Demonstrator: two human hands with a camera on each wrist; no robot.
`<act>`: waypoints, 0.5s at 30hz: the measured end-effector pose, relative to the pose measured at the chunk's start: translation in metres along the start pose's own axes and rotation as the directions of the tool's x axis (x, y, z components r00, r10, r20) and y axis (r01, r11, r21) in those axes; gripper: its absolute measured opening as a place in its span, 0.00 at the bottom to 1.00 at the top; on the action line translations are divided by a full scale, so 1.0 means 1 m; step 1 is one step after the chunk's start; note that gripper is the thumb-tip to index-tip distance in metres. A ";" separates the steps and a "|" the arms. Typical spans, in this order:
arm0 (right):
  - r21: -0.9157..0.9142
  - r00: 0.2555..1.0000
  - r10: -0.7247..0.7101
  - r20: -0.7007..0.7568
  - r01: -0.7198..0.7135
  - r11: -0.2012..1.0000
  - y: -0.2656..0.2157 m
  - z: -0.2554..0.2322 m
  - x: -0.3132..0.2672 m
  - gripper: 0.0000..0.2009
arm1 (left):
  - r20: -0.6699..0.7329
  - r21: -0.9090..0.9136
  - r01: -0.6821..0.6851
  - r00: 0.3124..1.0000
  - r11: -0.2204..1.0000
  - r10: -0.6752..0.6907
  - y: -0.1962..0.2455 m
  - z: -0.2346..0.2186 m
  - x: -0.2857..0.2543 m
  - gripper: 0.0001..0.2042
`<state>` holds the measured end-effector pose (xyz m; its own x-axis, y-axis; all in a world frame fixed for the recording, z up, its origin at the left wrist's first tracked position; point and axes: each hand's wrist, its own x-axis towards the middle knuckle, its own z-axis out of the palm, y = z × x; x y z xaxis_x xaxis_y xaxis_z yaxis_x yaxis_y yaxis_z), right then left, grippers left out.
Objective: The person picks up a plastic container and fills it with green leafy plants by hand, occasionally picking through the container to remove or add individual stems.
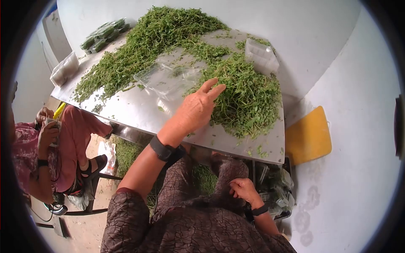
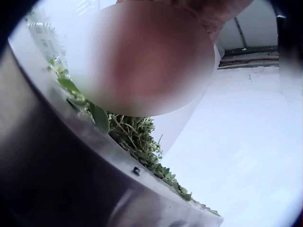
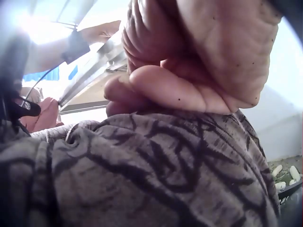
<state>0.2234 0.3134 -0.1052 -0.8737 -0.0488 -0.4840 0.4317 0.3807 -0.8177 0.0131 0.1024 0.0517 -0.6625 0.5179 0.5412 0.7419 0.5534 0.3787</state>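
Note:
My left hand reaches over the metal table, two fingers extended at the near left side of a heap of leafy green stems. Nothing shows in its grasp. Just beyond it, a clear plastic tray stands open on the tabletop. In the left wrist view a blurred patch covers most of the hand, with green stems below it. My right hand rests on the patterned trousers over my thigh, its fingers loosely curled and holding nothing.
A larger green heap spreads across the back. Stacked empty clear trays stand at right, more trays at left, near filled packs. Another person sits at left. A yellow board leans by the wall.

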 end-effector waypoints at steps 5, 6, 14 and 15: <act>0.008 1.000 0.008 0.025 -0.008 1.000 -0.001 -0.003 0.005 0.10 | 0.020 0.056 0.017 1.000 0.998 -0.018 -0.005 0.020 0.018 0.25; 0.011 0.999 0.009 0.031 -0.010 1.000 -0.003 -0.004 0.004 0.11 | 0.043 0.076 0.045 0.998 0.996 -0.048 -0.004 0.021 0.019 0.24; 0.036 0.998 0.008 0.068 -0.010 0.999 -0.005 -0.009 0.002 0.11 | -0.385 -0.061 0.071 0.918 0.996 -0.089 0.012 -0.022 0.014 0.09; 0.056 0.998 0.011 0.062 -0.015 0.998 -0.004 -0.009 0.003 0.11 | -0.455 -0.065 0.074 0.885 0.995 -0.096 0.010 -0.031 0.013 0.07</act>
<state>0.2171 0.3200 -0.1004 -0.8530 -0.1019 -0.5118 0.4566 0.3293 -0.8265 0.0152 0.0945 0.0859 -0.6105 0.1083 0.7846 0.6959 0.5463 0.4661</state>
